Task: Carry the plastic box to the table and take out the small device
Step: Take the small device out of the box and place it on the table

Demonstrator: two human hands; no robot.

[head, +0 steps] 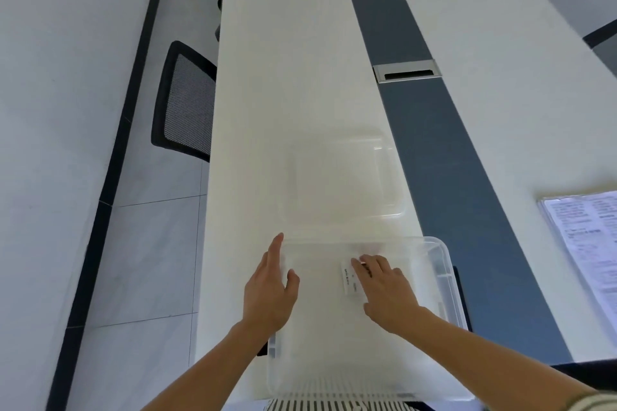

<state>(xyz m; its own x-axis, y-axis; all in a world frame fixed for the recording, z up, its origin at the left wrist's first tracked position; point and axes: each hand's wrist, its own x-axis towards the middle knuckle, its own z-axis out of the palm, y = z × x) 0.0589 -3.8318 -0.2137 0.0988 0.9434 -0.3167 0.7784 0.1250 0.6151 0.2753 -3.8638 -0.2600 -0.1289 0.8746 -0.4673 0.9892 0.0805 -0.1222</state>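
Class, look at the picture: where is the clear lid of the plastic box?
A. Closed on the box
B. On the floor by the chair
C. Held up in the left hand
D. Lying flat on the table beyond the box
D: the clear lid lies flat on the white table, just beyond the open plastic box.

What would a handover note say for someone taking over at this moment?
Left hand: open, resting on the box's left rim, holding nothing.
Right hand: inside the box, fingers on the small white device; whether it is gripped cannot be told.
Box: on the white table, at its near end, open. Its clear lid lies on the table just beyond it.
Done: box carried to the table, lid off.
Left: grasp the device and lift it out.
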